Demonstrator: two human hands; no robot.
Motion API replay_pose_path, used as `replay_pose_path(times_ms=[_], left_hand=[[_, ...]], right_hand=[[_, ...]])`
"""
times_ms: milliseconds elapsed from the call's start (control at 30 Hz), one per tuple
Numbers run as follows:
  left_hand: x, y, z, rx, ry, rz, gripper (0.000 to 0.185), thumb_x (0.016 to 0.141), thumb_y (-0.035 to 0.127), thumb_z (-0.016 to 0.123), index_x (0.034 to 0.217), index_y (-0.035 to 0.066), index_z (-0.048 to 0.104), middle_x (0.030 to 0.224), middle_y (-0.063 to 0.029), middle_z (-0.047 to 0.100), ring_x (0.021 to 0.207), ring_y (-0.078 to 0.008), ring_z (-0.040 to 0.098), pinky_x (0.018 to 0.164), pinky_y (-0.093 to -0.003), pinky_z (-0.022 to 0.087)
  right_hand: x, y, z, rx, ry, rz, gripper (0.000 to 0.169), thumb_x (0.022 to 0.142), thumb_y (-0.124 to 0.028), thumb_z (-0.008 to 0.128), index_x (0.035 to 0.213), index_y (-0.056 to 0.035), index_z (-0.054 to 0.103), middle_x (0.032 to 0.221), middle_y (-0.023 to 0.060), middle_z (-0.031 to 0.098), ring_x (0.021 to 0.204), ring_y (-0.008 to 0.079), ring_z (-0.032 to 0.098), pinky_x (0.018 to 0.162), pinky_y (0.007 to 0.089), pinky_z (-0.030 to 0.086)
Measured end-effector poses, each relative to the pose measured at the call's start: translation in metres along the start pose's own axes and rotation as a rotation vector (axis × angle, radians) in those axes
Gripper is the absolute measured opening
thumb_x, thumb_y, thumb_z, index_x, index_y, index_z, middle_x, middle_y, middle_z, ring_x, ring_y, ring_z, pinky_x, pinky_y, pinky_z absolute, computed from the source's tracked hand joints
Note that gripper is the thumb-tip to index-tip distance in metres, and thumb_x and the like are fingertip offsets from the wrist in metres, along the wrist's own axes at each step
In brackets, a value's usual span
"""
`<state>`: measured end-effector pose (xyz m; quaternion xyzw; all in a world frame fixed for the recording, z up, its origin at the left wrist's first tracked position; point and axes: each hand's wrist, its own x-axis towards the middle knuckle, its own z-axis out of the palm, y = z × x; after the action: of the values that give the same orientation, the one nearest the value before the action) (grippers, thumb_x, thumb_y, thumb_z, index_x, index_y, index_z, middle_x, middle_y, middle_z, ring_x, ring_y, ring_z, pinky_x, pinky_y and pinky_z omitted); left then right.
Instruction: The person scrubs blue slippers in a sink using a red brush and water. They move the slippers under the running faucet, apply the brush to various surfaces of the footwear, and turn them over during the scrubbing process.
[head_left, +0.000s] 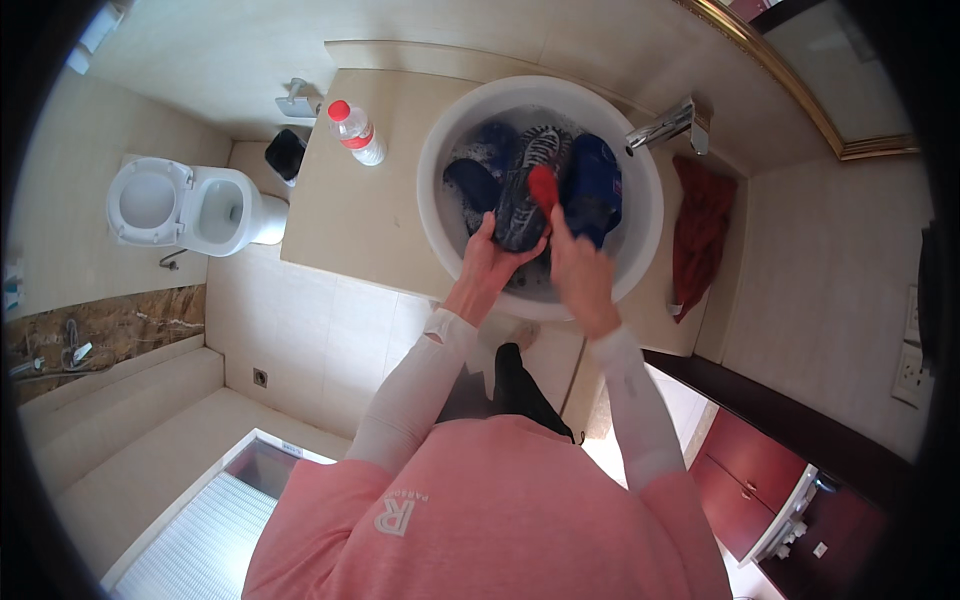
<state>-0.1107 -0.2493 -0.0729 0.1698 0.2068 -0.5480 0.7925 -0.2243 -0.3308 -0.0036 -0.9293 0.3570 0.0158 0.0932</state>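
In the round white washbasin (651, 225) sits sudsy water with dark blue footwear in it. My left hand (495, 259) grips the heel end of a dark shoe with zebra-like white stripes (521, 199). Over that shoe, my right hand (581, 274) holds a red brush (543, 187), its head against the striped upper; the hand is slightly blurred. To the left lies a dark blue shoe (474, 182), partly under water. A blue item (594, 180), perhaps another shoe or a container, rests at the right side of the basin.
A chrome faucet (667, 127) reaches over the basin's right rim. A plastic bottle with red cap (357, 135) stands on the beige counter (360, 217). A dark red cloth (701, 232) lies right of the basin. Further left are a toilet (225, 211) and a black bin (285, 154).
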Motion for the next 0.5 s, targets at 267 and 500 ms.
replay_pose_path(times_ms=[267,500], left_hand=[[-0.005,0.001,0.004,0.024,-0.041,-0.148,0.044,0.101,0.039,0.029,0.131,0.01,0.04,0.129,-0.0192,0.051,0.11,-0.0446,0.054,0.085,-0.0541,0.049],[-0.011,0.011,-0.005,0.091,0.027,-0.035,0.047,0.101,0.039,0.032,0.135,0.006,0.037,0.132,-0.0178,0.047,0.117,-0.0384,0.049,0.089,-0.0563,0.045]], right_hand=[[0.092,0.049,-0.019,-0.022,0.049,0.047,0.036,0.093,-0.019,0.044,0.128,-0.0109,0.048,0.083,0.0229,0.065,0.071,0.0423,0.064,0.064,0.0505,0.051],[-0.006,0.002,0.002,0.126,-0.051,0.077,0.048,0.093,-0.022,0.048,0.139,-0.0165,0.041,0.073,0.0222,0.062,0.068,0.0405,0.062,0.063,0.0501,0.048]])
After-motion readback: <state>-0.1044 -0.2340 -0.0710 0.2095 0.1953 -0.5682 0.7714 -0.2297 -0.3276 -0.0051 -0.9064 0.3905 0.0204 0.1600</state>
